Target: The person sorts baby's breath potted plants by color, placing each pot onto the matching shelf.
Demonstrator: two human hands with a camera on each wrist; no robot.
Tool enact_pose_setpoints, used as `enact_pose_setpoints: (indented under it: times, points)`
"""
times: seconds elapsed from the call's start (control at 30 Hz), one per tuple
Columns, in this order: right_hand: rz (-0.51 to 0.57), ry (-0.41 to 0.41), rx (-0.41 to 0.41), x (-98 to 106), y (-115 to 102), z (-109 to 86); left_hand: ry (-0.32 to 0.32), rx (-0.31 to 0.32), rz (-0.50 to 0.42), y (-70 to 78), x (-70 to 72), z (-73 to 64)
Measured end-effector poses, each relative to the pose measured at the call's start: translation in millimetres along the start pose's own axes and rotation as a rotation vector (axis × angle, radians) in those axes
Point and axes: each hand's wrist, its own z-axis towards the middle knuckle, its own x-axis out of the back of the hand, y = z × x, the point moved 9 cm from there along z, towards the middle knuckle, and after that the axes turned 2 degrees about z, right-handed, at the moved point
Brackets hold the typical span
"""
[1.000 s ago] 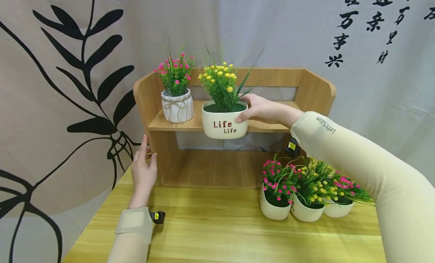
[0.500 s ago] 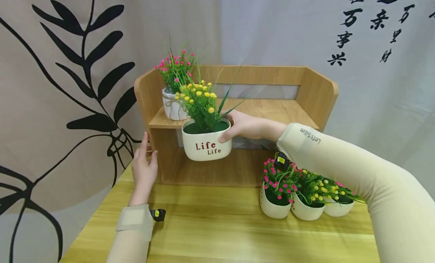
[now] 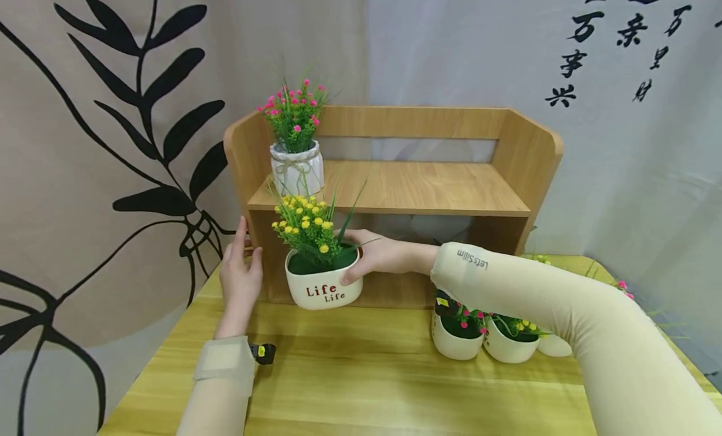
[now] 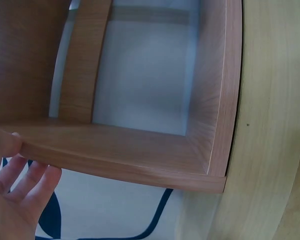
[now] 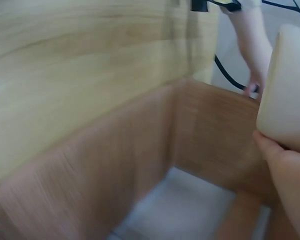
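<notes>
Fingers of the right hand (image 3: 376, 253) clamp the Life pot (image 3: 321, 285) at eight o'clock, yellow flowers (image 3: 309, 226) inside; left hand (image 3: 241, 280), fingers straight, touches the shelf (image 3: 440, 186); at ten, a bow-tied pot (image 3: 296, 174) holds pink flowers (image 3: 294, 113)

The head view is bright, the right wrist's apparently blurred.

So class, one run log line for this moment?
right hand grips cream Life planter, yellow flowers, in front of shelf unit; left hand touches unit's left panel; twine-tied white pot on upper shelf; three planters on tabletop
</notes>
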Motion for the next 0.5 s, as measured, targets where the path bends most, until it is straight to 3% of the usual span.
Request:
enact_pose_setpoints:
  times: [0.3, 0.5]
  points:
    - [0.172, -0.134, 0.074, -40.3, 40.6, 28.7, 0.013, -0.007, 0.025, -2.7, 0.2, -3.9]
    - [0.153, -0.137, 0.113, -44.4, 47.5, 37.5, 0.022, -0.032, 0.01, 0.2, 0.4, 0.3]
